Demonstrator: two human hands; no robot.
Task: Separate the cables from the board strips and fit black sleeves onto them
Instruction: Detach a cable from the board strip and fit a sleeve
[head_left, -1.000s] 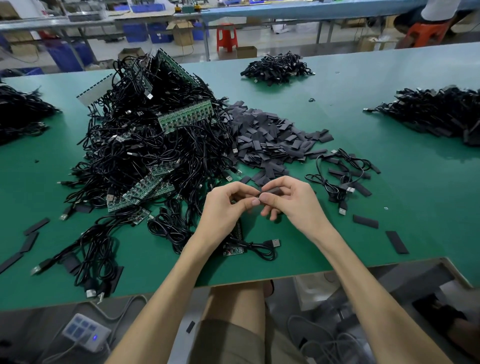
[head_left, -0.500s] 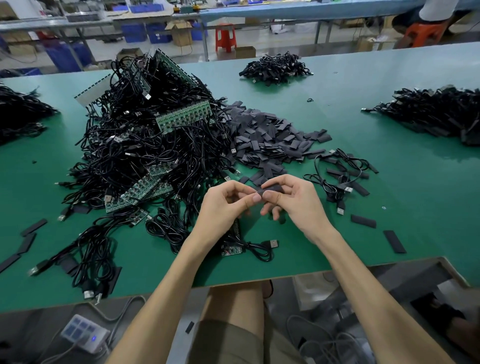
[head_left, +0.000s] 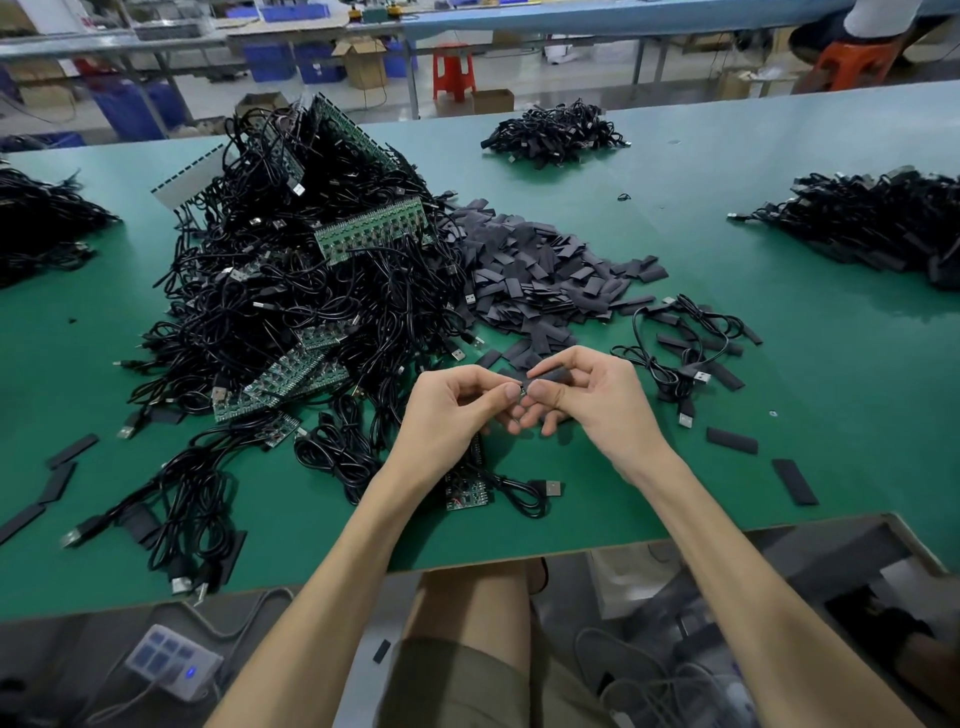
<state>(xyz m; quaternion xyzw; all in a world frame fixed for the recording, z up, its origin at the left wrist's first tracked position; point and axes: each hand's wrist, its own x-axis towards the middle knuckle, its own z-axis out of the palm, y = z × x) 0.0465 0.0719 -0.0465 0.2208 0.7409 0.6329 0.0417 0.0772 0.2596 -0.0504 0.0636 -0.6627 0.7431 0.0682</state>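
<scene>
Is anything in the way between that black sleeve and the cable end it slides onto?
Nothing visible. The right hand pinches the black sleeve, its mouth right at the cable end pinched by the left hand.

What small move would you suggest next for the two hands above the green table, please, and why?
Probably push the flat black sleeve, pinched in the right hand, leftward over the small cable end pinched by the left hand: its mouth meets that end.
</scene>
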